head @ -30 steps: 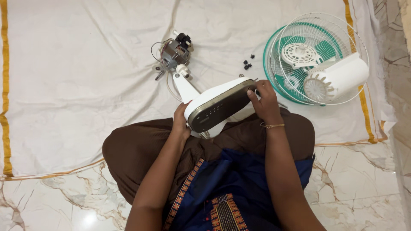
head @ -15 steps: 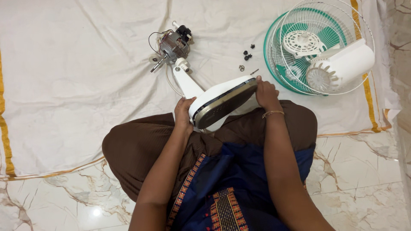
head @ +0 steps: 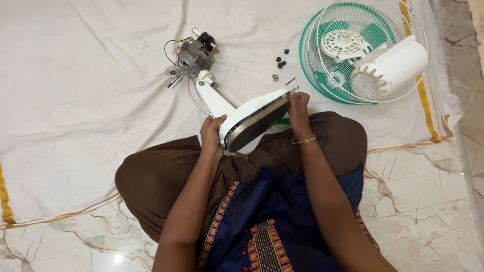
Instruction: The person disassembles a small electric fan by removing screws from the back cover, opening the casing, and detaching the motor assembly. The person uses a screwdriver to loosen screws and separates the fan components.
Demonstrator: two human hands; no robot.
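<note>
White oval plastic fan base (head: 250,117) with dark underside plate: tilted on edge over lap, above brown skirt (head: 166,176). Left hand (head: 212,133): grasping lower end of base. Right hand (head: 298,108): gripping upper end, fingers curled over rim. White neck of base joined to bare grey metal motor (head: 194,54) with loose wires, lying on white cloth (head: 91,90). Small black knobs and screws (head: 281,63) near upper end. Wire fan guards with green blade (head: 363,50) and white cylindrical motor cover (head: 390,68): stacked, well apart at far right.
</note>
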